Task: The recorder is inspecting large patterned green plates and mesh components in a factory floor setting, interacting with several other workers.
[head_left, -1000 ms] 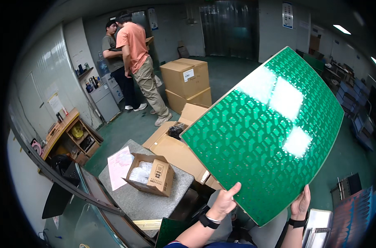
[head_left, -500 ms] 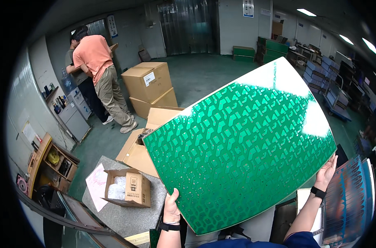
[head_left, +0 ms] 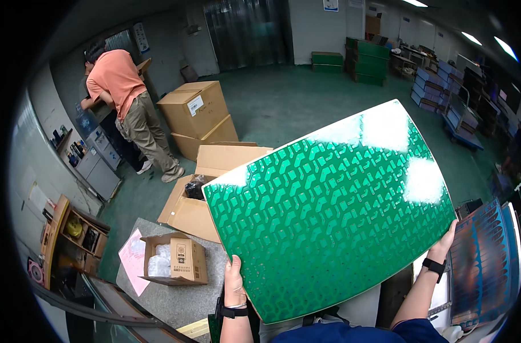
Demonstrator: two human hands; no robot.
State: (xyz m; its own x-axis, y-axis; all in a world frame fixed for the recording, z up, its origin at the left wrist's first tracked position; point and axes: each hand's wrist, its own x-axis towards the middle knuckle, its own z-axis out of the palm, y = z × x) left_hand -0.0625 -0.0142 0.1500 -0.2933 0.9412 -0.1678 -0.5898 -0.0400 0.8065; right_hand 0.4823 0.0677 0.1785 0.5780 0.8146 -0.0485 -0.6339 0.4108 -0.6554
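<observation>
A large green printed circuit board panel (head_left: 329, 228) is held up before me, tilted, with white glare patches across its far part. My left hand (head_left: 235, 281) grips its near left edge, thumb on the face and the fingers hidden behind. On the near right edge my right hand (head_left: 443, 240) is closed, its fingertips at the rim. Both wrists wear black bands. Left of the panel, a small open carton (head_left: 190, 260) with clear plastic inside stands on a grey speckled tabletop (head_left: 214, 288).
A large open carton (head_left: 180, 211) with a black bag lies beyond the tabletop. Two stacked cartons (head_left: 194, 111) stand behind it. Two people, one in an orange shirt (head_left: 118, 77), lean at the left wall. At right are framed screens (head_left: 480, 274) and a loaded trolley (head_left: 463, 123).
The panel's far edge has dropped lower and tilted away, and its glare patches have shifted. Both hands keep their grip. The surroundings have shifted slightly left in view.
</observation>
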